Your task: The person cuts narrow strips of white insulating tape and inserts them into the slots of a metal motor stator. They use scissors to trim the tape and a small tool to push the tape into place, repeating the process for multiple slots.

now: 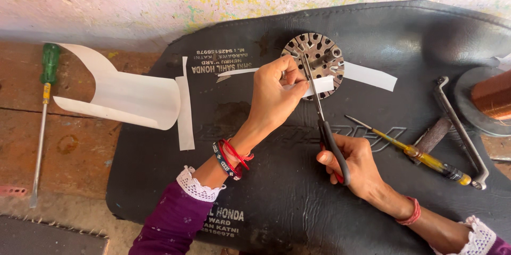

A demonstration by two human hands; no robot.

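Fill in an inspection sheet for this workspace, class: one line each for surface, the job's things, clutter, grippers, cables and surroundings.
Surface: black padded mat on a reddish-brown floor.
Job's things: round slotted metal core; white paper strip lying across it; scissors with blades at the strip.
Clutter: curled white sheet; green-handled screwdriver on the floor; yellow-handled screwdriver; metal puller tool; copper wire spool.
Grippers: left hand pinches the strip on the core; right hand grips the scissor handles.
Cables: nothing seen.
Surroundings: paint-speckled wall behind the mat.
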